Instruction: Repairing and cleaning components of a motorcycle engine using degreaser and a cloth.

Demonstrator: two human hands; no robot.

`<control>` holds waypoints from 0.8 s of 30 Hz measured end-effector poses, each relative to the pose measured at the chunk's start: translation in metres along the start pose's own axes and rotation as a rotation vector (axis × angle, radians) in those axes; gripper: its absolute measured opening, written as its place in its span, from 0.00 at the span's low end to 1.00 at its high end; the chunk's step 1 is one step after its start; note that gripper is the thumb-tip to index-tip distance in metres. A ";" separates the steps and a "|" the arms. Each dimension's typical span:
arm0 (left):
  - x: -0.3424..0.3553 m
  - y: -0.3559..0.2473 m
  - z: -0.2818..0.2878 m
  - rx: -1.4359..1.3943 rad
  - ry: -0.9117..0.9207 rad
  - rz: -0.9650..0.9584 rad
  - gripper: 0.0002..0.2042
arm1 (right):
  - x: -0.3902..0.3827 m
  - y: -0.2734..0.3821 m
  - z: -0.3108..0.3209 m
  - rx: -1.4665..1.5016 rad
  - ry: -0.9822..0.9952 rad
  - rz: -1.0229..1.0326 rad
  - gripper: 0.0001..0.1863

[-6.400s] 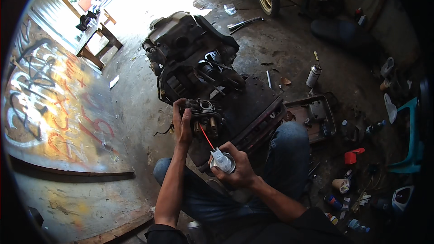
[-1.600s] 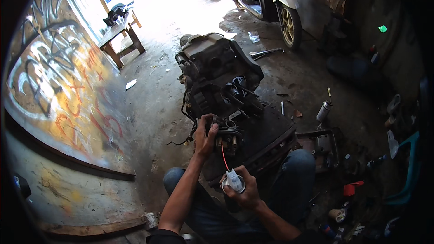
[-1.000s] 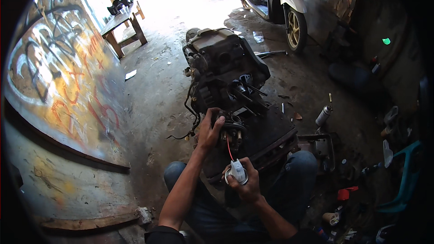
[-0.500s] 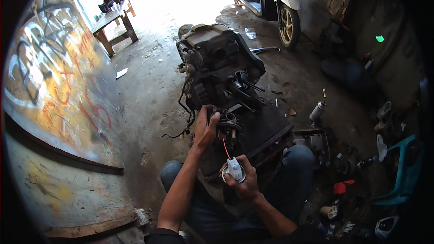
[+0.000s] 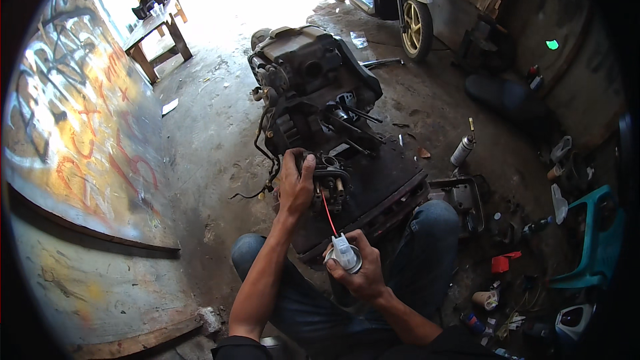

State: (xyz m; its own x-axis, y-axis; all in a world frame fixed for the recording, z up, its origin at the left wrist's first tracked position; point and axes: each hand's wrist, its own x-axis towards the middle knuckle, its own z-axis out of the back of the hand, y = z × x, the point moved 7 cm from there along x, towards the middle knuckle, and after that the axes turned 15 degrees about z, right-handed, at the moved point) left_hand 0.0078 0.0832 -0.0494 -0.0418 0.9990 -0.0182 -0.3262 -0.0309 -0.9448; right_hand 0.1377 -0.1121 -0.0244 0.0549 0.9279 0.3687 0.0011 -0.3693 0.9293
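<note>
A dark, greasy scooter engine [image 5: 300,70] lies in front of me on a low dark board [image 5: 373,190]. At its near end my left hand [image 5: 297,180] grips a metal engine part [image 5: 331,177] with a rounded rim, the thumb on top and the other fingers mostly hidden behind it. Lower down, my right hand [image 5: 361,272] is closed around a spray can [image 5: 345,255] with a white nozzle cap. From the cap a thin red straw [image 5: 329,213] runs up, its tip at the engine part. The can's body is largely hidden by my hand.
A white scooter [image 5: 411,0] stands at the back right. To my right are an upright spray can [image 5: 462,151], a metal pan-shaped part [image 5: 467,193], a teal plastic stool [image 5: 590,240] and scattered litter. A painted wall [image 5: 100,113] bounds the left, near a wooden table [image 5: 157,30].
The whole view has shifted slightly, so the engine and surroundings sit a little further left and higher. Both hands keep their holds, and the straw still points at the engine part.
</note>
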 end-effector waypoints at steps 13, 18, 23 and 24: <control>-0.013 -0.014 -0.005 0.061 -0.081 -0.128 0.20 | -0.005 0.020 0.018 -0.020 -0.049 -0.090 0.18; -0.017 -0.020 -0.007 0.070 -0.061 -0.149 0.20 | 0.003 0.029 0.018 0.010 -0.037 -0.085 0.18; -0.021 -0.027 -0.010 0.078 -0.014 -0.116 0.22 | 0.012 0.022 0.014 0.015 -0.036 -0.060 0.18; -0.021 -0.028 -0.009 0.085 -0.020 -0.118 0.22 | 0.013 0.022 0.014 0.016 -0.035 -0.059 0.18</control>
State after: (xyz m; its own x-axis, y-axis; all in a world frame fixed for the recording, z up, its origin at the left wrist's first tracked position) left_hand 0.0266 0.0629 -0.0261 -0.0170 0.9950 0.0986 -0.4090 0.0830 -0.9088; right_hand 0.1524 -0.1087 0.0002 0.0894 0.9460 0.3117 0.0212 -0.3147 0.9490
